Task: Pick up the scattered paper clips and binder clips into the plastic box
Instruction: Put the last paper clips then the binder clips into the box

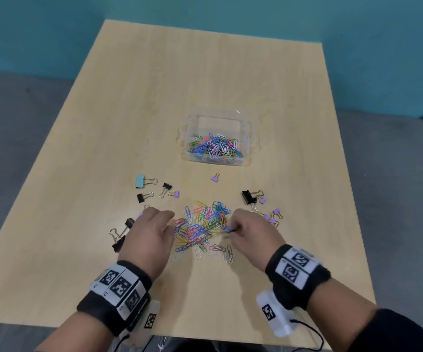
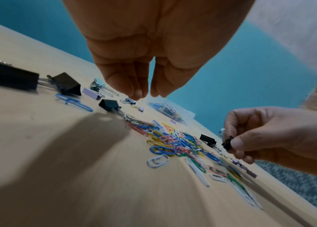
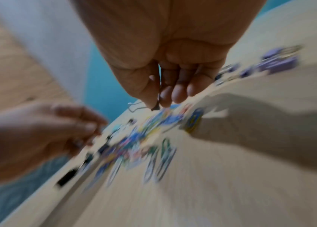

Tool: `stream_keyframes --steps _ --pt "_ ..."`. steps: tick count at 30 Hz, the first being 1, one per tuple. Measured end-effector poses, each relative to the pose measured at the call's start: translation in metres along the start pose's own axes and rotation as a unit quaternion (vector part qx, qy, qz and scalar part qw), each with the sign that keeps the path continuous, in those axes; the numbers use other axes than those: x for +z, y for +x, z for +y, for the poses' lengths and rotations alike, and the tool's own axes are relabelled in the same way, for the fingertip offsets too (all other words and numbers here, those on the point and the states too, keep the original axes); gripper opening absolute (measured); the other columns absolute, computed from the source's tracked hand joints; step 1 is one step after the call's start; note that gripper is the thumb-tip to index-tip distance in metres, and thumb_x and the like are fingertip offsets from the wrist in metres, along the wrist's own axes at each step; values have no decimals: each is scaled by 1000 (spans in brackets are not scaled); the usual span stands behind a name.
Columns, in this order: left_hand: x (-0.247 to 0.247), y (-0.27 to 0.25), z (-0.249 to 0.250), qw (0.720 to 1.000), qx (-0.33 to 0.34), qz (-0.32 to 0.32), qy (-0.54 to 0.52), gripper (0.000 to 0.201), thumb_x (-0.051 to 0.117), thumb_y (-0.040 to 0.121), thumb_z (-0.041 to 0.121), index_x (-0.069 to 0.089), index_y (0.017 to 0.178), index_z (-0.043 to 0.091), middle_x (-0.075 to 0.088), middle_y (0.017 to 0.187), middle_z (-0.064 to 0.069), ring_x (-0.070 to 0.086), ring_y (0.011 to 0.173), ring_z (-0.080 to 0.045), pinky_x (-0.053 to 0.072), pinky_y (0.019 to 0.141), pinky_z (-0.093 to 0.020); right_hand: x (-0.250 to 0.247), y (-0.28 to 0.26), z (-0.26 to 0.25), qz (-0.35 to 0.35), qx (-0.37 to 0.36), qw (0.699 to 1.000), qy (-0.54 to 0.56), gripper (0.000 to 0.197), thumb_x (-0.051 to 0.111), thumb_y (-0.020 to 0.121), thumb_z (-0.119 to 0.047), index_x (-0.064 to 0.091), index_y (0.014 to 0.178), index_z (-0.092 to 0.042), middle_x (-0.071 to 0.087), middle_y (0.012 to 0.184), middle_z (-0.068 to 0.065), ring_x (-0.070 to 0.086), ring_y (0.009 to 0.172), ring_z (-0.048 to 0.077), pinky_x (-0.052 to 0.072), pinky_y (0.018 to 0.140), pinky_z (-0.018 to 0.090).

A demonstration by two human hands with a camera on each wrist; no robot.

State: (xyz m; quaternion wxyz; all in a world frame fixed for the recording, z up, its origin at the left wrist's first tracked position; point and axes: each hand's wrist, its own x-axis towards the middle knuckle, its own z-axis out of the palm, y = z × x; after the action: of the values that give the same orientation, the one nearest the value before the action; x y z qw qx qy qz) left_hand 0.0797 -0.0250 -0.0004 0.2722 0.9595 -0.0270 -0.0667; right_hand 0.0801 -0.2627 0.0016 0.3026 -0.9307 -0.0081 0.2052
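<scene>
Nearest, the right hand [image 1: 252,232] pinched a small black binder clip [image 2: 228,144] between thumb and fingertips, just above the right edge of the paper clip pile [image 1: 202,227] on the tabletop [image 1: 103,148]. The left hand [image 1: 148,235] hovered at the pile's left edge, its grip relaxed, fingers close together, holding nothing. Farther off stood the plastic box [image 1: 246,128], well apart, paper clips inside.

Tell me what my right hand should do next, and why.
Probably carry it forward to the plastic box and let go there. The right hand already pinches a small black binder clip above the paper clip pile, and the box holds paper clips but no binder clips that I can see.
</scene>
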Motion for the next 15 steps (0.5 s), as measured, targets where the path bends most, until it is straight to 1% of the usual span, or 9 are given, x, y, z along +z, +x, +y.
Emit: stream_keyframes --steps 1,3,5,6,8,9,11,13,15 --pt "0 -3 0 1000 1 -3 5 17 60 87 14 65 104 15 55 90 -2 57 79 -25 34 64 -28 -7 0 10 30 49 998 20 14 56 78 -14 46 72 -23 54 66 -6 52 66 20 45 60 35" --pt "3 -11 2 1000 14 -23 13 16 60 85 11 65 99 15 53 88 -2 57 76 -25 34 61 -27 -20 2 26 58 122 991 9 10 54 78 -15 47 75 -21 58 68 -3 54 64 23 46 60 33" --pt "8 -21 4 998 37 -44 19 12 60 81 10 64 92 13 52 85 -2 56 71 -25 38 57 -28 -26 2 37 86 132 987 16 9 57 80 -17 50 78 -21 60 76 -2 55 67 23 47 62 33" --pt "10 -26 5 997 44 -53 26 10 63 79 8 62 87 12 52 84 -2 56 69 -26 42 55 -30 -27 -1 39 107 112 988 22 8 58 81 -18 51 79 -22 58 79 -3 55 69 21 47 63 34" --pt "14 -38 7 994 70 -76 48 12 67 74 5 58 77 12 51 80 -4 55 65 -27 47 53 -34 -19 -15 38 118 11 993 -14 6 55 84 -16 52 80 -19 52 82 -2 52 69 21 43 61 35" --pt "16 -45 8 989 98 -91 68 12 66 74 7 57 75 15 51 80 -3 55 65 -26 48 53 -35 -11 -26 35 91 -60 992 -64 6 51 84 -14 51 80 -18 50 81 -2 51 69 21 41 58 33" --pt "20 -59 9 973 163 -125 107 5 54 78 17 58 77 20 53 83 1 54 69 -21 49 58 -34 9 -50 29 10 -178 966 -185 9 44 75 -13 50 77 -20 51 80 -1 51 67 22 37 54 28" --pt "29 -66 10 955 205 -156 144 19 45 76 23 61 84 22 57 94 1 54 77 -22 49 65 -32 28 -62 22 -51 -229 939 -251 11 43 67 -18 48 76 -20 52 82 1 50 70 24 42 55 30" --pt "37 -65 13 948 220 -156 168 23 46 74 22 62 91 20 59 104 -3 54 84 -26 51 69 -36 39 -55 12 -51 -228 935 -267 15 45 67 -20 50 81 -19 55 88 3 51 77 26 48 60 34"
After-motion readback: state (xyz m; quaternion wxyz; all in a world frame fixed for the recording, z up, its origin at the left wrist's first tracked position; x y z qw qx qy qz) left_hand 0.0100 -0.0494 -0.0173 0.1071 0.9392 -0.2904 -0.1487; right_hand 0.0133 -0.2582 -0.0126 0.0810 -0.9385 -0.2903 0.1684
